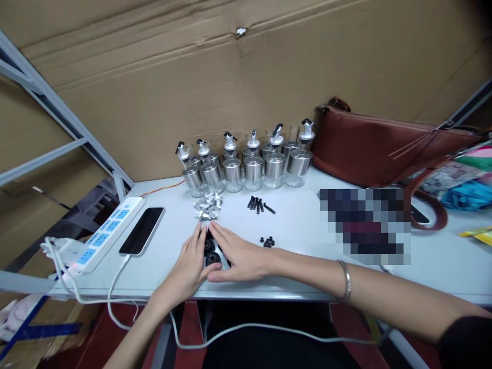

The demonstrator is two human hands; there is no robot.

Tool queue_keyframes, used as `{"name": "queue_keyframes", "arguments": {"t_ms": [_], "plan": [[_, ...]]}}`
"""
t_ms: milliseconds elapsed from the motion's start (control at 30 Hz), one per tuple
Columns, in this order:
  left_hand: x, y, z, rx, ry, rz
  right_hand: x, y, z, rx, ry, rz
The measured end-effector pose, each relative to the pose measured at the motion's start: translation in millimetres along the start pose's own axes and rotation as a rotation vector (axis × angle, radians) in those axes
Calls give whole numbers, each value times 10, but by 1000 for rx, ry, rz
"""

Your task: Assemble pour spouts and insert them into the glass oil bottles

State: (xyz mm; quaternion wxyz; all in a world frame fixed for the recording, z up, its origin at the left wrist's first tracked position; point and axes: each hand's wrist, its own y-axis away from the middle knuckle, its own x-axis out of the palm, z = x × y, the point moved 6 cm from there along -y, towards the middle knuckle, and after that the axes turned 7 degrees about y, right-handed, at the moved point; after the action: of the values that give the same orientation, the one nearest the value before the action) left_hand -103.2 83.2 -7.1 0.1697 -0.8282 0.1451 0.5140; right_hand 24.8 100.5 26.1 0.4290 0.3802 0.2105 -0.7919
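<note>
Several black round stopper-like parts [211, 259] lie on the white table between my hands, partly hidden by them. My left hand [191, 260] rests along their left side with its fingers stretched out. On their right side lies my right hand [240, 256], fingers also straight, so that the two hands enclose the group. Just beyond my fingertips is a heap of silvery, ring-like parts [208, 207]. Small black levers [257, 204] and tiny black caps [268, 242] lie in two groups to the right. Behind them stand glass bottles with steel sleeves [253, 166], the front ones topped with pourer spouts.
A phone [142, 230] and a white power strip [109, 233] with cables lie at the left. At the right are a brown leather bag [376, 146] and a blurred-out patch [369, 223]. Cardboard [161, 92] walls off the table's back.
</note>
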Motion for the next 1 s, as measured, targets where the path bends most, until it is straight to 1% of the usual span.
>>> {"name": "queue_keyframes", "arguments": {"t_ms": [100, 167, 233, 333, 433, 500, 667, 800, 833, 900, 967, 1000], "plan": [[36, -64, -25, -15, 5, -92, 8, -40, -3, 19, 13, -143], [45, -87, -34, -31, 32, -130, -8, -61, -14, 52, 35, -249], [40, -90, -25, -55, 63, -154, -31, -84, -23, 87, 70, -320], [28, -74, -5, -41, 86, -170, -58, -128, -10, 92, 149, -344], [31, -64, 17, 24, 77, -171, -74, -148, 22, 34, 236, -345], [33, -65, 29, 64, 58, -176, -81, -131, 34, -15, 309, -371], [13, -78, 41, 156, 66, -187, -75, -20, 96, -256, 525, -462], [-54, -121, 128, 204, 82, -115, -174, 87, 136, -382, 609, -506], [-92, -139, 147, 209, 64, -93, -204, 126, 171, -433, 649, -502], [-215, -184, 132, 217, 18, -63, -232, 227, 281, -589, 781, -445], [-380, -224, -1, 251, 13, -27, -221, 357, 410, -787, 961, -357], [-467, -233, -121, 294, 24, -5, -207, 424, 469, -884, 1055, -317]]}}
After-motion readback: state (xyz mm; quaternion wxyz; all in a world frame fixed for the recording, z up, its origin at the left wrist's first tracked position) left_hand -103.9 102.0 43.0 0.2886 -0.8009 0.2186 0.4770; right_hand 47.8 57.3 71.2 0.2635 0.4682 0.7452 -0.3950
